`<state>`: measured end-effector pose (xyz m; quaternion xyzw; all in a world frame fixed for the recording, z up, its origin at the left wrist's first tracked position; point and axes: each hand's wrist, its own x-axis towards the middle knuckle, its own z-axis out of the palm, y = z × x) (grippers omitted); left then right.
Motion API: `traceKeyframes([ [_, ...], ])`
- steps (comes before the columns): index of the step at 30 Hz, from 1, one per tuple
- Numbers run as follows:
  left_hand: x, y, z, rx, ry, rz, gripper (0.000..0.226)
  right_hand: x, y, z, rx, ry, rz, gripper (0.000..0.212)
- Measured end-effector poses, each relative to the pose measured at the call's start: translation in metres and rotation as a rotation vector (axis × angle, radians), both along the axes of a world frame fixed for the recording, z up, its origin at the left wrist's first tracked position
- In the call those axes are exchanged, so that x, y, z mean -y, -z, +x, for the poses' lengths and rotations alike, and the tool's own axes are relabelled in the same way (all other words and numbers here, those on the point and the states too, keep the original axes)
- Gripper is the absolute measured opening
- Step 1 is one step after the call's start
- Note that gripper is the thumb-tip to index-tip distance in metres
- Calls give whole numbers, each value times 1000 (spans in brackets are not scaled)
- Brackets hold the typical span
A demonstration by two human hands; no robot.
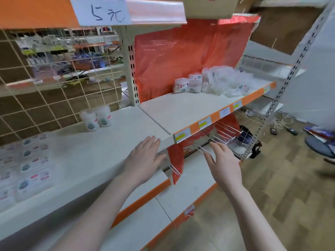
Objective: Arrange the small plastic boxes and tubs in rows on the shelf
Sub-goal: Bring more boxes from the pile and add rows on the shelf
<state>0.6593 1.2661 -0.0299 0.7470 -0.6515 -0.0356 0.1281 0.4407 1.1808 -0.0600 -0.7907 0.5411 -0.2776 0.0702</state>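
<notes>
A white shelf (181,113) with an orange front strip runs across the view. Two round white tubs (96,117) stand side by side near the wire grid at its back left. Rows of flat plastic boxes (27,167) fill the far left, blurred. A loose pile of clear boxes and tubs (217,82) lies at the back right before a red sheet. My left hand (143,160) hovers at the shelf's front edge, fingers straight, holding nothing. My right hand (223,163) is in front of the shelf edge, lower, fingers straight and empty.
A lower shelf (190,178) with thin white wire dividers (223,136) sits under my hands. A handwritten price sign (107,13) hangs above. On the wooden floor at right lie cables (279,122) and a dark stool seat (319,149).
</notes>
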Motion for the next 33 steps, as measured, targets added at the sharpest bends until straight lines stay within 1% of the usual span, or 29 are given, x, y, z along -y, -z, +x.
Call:
traceKeyframes([
  [8,134,9,-12,-39,58,-52,59,108,3,-6,-18,17,-14,43],
  [11,188,7,-16,-52,71,-45,61,154,-2,-9,-67,14,-35,37],
  [13,219,4,-18,-45,86,-54,61,182,-7,-11,-89,22,-46,35],
  [16,256,-2,-19,-23,94,-58,60,218,-11,-12,-67,58,-26,37],
  [22,314,0,-25,3,12,-58,60,295,-8,-24,-27,15,-15,37],
  [24,332,2,-30,-2,-36,-67,60,328,-6,-31,-30,-12,-7,40],
  [26,353,5,-39,-6,-97,-73,60,362,-3,-39,-21,-54,-5,42],
  [30,404,12,-71,-21,-225,-93,60,436,0,-65,-11,-181,-35,39],
  [33,438,13,-108,-57,-269,-41,60,483,-1,-91,-47,-273,-2,34],
])
